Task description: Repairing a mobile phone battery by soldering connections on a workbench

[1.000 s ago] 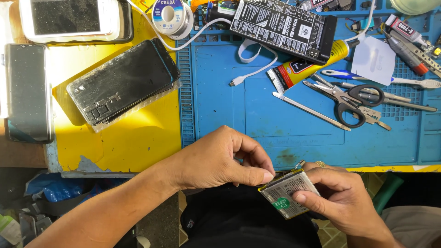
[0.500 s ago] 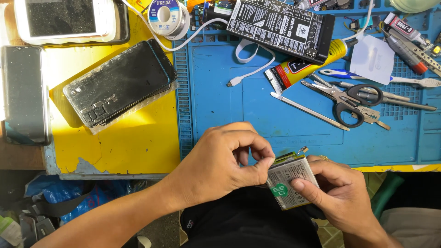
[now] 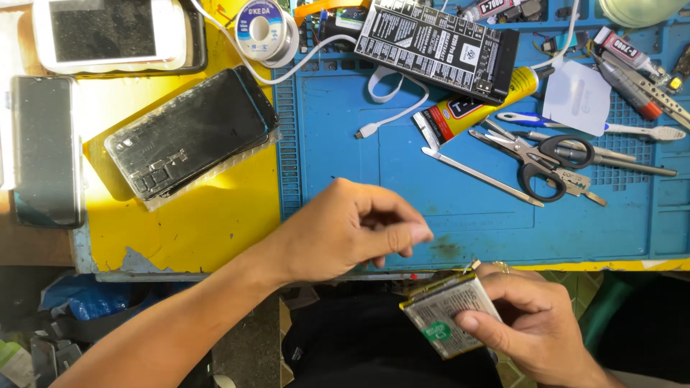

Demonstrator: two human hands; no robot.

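While the right hand [image 3: 532, 327] pinches the flat battery [image 3: 449, 316], its long axis tilted, the left hand [image 3: 352, 230], fingers loosely pinched and holding nothing visible, hovers just above-left.

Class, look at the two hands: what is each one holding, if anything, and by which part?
The right hand holds a flat phone battery by its lower right side, thumb across its face. The left hand holds nothing visible, fingertips pinched.
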